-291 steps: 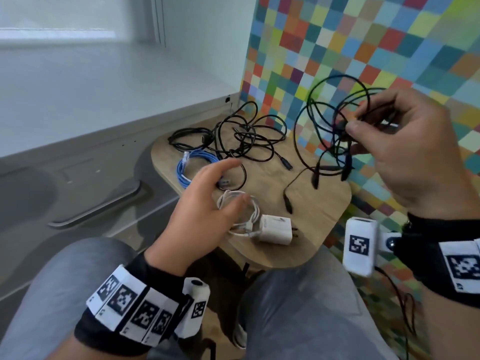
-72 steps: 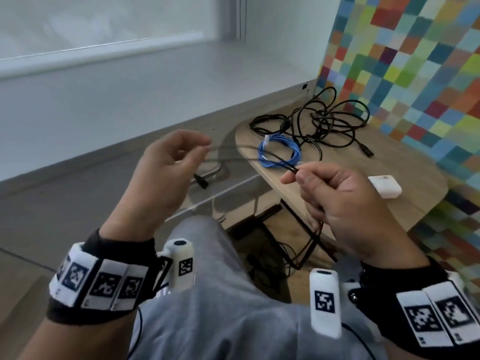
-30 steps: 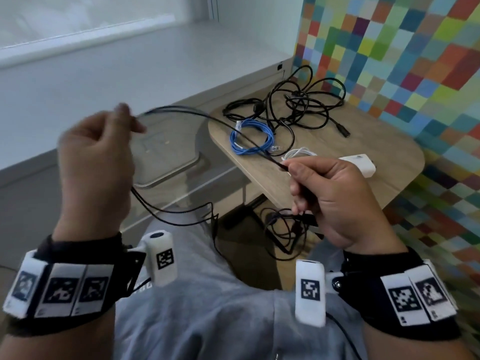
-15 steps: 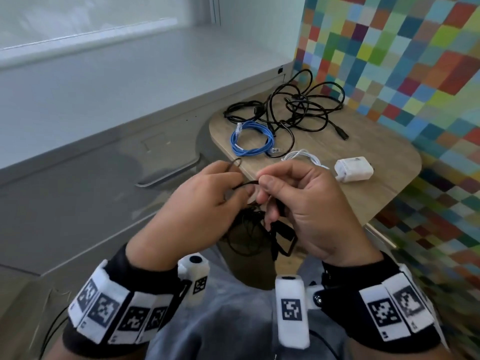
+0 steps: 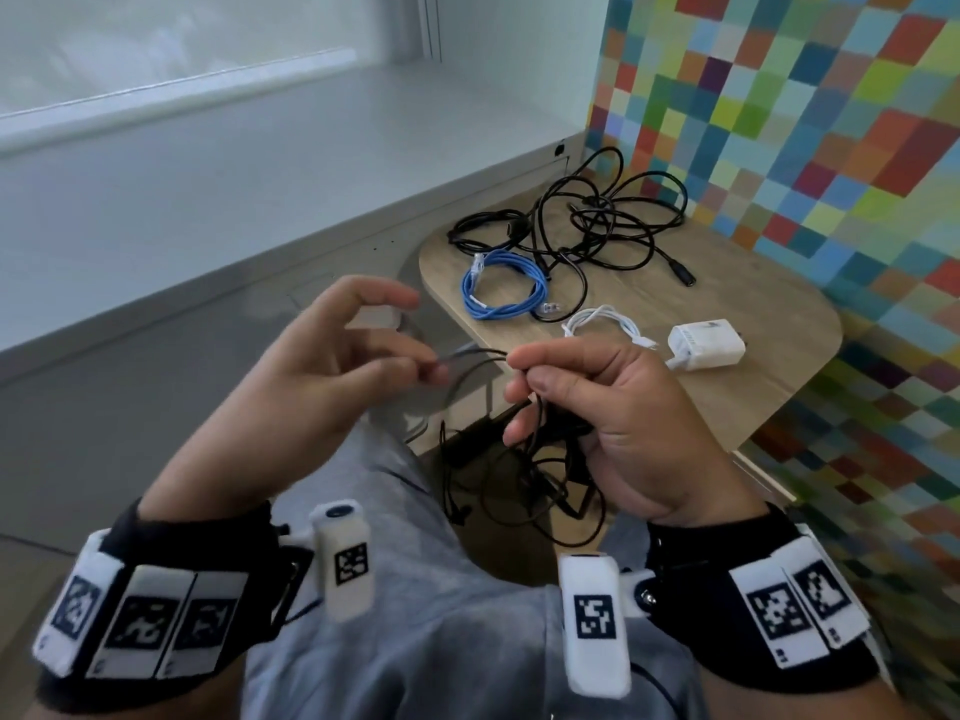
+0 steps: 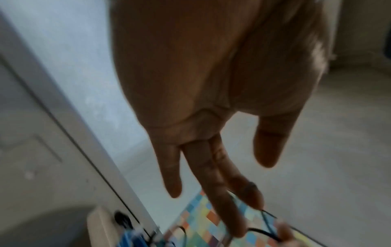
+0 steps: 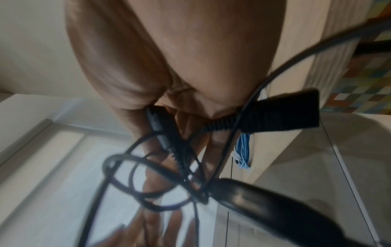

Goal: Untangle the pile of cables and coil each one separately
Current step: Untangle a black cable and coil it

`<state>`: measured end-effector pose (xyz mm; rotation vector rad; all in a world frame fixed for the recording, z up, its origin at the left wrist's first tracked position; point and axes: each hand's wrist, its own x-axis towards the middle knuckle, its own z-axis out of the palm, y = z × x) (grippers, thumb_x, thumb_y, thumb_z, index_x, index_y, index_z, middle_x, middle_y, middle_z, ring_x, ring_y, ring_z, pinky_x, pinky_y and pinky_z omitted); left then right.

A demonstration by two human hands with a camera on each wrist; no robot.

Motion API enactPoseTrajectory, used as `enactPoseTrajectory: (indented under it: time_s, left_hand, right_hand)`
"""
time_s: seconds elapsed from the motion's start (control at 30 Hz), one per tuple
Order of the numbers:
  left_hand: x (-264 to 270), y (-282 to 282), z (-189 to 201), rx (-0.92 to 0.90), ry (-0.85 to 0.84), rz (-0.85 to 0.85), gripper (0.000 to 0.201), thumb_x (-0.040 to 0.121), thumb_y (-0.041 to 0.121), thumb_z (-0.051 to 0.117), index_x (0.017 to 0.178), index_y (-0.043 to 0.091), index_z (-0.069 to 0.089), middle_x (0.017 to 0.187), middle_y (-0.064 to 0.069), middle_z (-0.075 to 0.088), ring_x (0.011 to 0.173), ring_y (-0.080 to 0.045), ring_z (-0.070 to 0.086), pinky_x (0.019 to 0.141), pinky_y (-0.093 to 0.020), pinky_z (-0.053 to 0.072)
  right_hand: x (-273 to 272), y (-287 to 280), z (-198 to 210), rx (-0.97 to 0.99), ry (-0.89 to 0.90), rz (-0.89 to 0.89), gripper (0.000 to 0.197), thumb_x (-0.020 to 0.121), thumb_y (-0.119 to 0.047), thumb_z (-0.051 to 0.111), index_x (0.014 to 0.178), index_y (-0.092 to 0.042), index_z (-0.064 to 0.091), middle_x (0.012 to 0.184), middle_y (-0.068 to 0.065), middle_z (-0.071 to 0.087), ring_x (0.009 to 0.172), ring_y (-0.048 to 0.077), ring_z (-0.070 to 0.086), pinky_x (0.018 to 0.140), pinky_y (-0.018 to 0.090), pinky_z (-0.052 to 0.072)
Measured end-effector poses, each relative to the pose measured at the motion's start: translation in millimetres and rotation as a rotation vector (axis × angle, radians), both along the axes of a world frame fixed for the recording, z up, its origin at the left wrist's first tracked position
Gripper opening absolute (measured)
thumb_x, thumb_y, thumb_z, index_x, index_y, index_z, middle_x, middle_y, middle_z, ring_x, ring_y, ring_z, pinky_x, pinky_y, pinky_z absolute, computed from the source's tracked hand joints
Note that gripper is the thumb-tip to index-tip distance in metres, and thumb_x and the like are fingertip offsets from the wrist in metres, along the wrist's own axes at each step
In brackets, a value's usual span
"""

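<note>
On the table [image 5: 769, 314], the tangled pile of cables [image 5: 587, 220] lay at the far edge, against the wall [image 5: 831, 106]. The network cable [image 5: 501, 285] sat just in front of it to the left. The charger [image 5: 706, 345] lay nearer, to the right, its cord [image 5: 605, 322] coiled beside it on the left.

A rounded light-wood side table [image 5: 769, 324] is standing against a multicoloured checkered wall [image 5: 810, 122]. A pale window ledge [image 5: 291, 148] is running behind grey flooring [image 5: 104, 407].
</note>
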<state>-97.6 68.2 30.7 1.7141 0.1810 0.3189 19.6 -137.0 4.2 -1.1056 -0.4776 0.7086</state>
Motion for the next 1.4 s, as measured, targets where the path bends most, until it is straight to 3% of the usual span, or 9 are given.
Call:
enactPoseTrajectory:
  time_s: [0.1, 0.23, 0.4, 0.57, 0.67, 0.8, 0.93, 1.13, 1.4]
  left_hand:
    - [5.2, -19.1, -0.7, -0.147, -0.056, -0.1, 0.064, 0.073, 0.014, 0.071, 0.134, 0.025, 0.054, 0.112, -0.011, 0.07, 0.094, -0.032, 0.073, 0.087, -0.034, 0.056]
    - [16.3, -42.2, -8.6, 0.379, 0.002, -0.125, 0.042, 0.089, 0.037, 0.064, 0.131, 0.033, 0.063, 0.131, 0.018, 0.059, 0.127, -0.005, 0.057, 0.108, -0.031, 0.047]
    - [21.9, -42.3, -18.3, 0.743, 0.044, 0.034, 0.034, 0.098, 0.06, 0.038, 0.076, 0.04, 0.053, 0.074, 0.018, 0.059, 0.082, -0.003, 0.057, 0.081, -0.041, 0.051]
    - [21.5, -38.2, -15.2, 0.372, 0.045, 0.245, 0.051, 0.095, 0.055, 0.057, 0.063, 0.016, 0.063, 0.044, 0.011, 0.037, 0.041, -0.006, 0.031, 0.043, -0.025, 0.03]
    - [18.1, -27.1, -13.7, 0.069, -0.039, 0.323, 0.06, 0.094, 0.053, 0.064, 0.061, 0.008, 0.041, 0.052, 0.004, 0.026, 0.046, -0.015, 0.021, 0.046, -0.029, 0.017]
    - [14.8, -21.4, -9.5, -0.201, -0.102, 0.261, 0.045, 0.096, 0.046, 0.062, 0.058, 0.025, 0.051, 0.05, 0.01, 0.026, 0.044, -0.011, 0.017, 0.045, -0.035, 0.011]
    - [14.9, -24.4, -12.6, -0.289, -0.131, 0.203, 0.054, 0.093, 0.044, 0.06, 0.081, -0.007, 0.047, 0.052, 0.005, 0.031, 0.045, -0.01, 0.02, 0.045, -0.03, 0.013]
    - [9.8, -25.0, -4.4, -0.355, -0.235, 0.257, 0.042, 0.102, 0.038, 0.052, 0.064, 0.025, 0.066, 0.067, -0.007, 0.066, 0.043, -0.013, 0.029, 0.043, -0.026, 0.019]
    - [11.9, -26.0, 0.8, -0.499, -0.236, 0.474, 0.047, 0.107, 0.033, 0.046, 0.064, 0.023, 0.061, 0.065, -0.002, 0.064, 0.047, -0.016, 0.046, 0.045, -0.027, 0.026]
  right_hand:
    - [-5.3, 3.4, 0.8, -0.031, 0.015, 0.037, 0.023, 0.081, -0.009, 0.066, 0.1, -0.001, 0.077, 0.083, 0.018, 0.073, 0.062, 0.027, 0.069, 0.064, 0.033, 0.061]
    - [-9.1, 6.1, -0.9, -0.06, -0.063, 0.076, 0.012, 0.088, -0.006, 0.072, 0.099, -0.003, 0.078, 0.077, 0.016, 0.074, 0.063, 0.028, 0.069, 0.068, 0.039, 0.06]
    - [-10.1, 3.7, 0.4, -0.038, 0.023, 0.102, 0.024, 0.092, -0.011, 0.064, 0.111, 0.002, 0.071, 0.085, 0.02, 0.074, 0.064, 0.028, 0.069, 0.066, 0.036, 0.06]
    - [-6.1, -3.6, 7.1, -0.013, 0.094, 0.187, 0.03, 0.095, -0.012, 0.059, 0.123, -0.012, 0.069, 0.106, 0.022, 0.075, 0.084, 0.035, 0.072, 0.068, 0.04, 0.058]
    - [-1.2, -10.2, 4.4, -0.035, 0.044, 0.203, 0.036, 0.091, -0.006, 0.059, 0.125, -0.012, 0.067, 0.109, 0.019, 0.076, 0.086, 0.034, 0.074, 0.061, 0.039, 0.059]
    - [3.0, -12.7, -2.8, -0.021, -0.017, 0.167, 0.033, 0.084, 0.004, 0.066, 0.114, -0.006, 0.074, 0.1, 0.018, 0.076, 0.063, 0.023, 0.068, 0.043, 0.027, 0.051]
    - [3.9, -5.8, -6.4, 0.005, -0.043, 0.084, 0.023, 0.082, 0.003, 0.071, 0.103, -0.003, 0.077, 0.085, 0.015, 0.073, 0.052, 0.013, 0.052, 0.046, 0.024, 0.045]
    - [6.5, -8.5, -0.2, 0.066, 0.037, -0.046, 0.039, 0.077, 0.004, 0.067, 0.116, 0.0, 0.067, 0.085, 0.012, 0.068, 0.051, 0.01, 0.054, 0.06, 0.029, 0.057]
    - [4.0, -7.8, 1.3, -0.022, -0.019, -0.102, 0.022, 0.087, -0.022, 0.065, 0.102, -0.009, 0.075, 0.066, 0.006, 0.056, 0.038, 0.008, 0.03, 0.036, 0.02, 0.028]
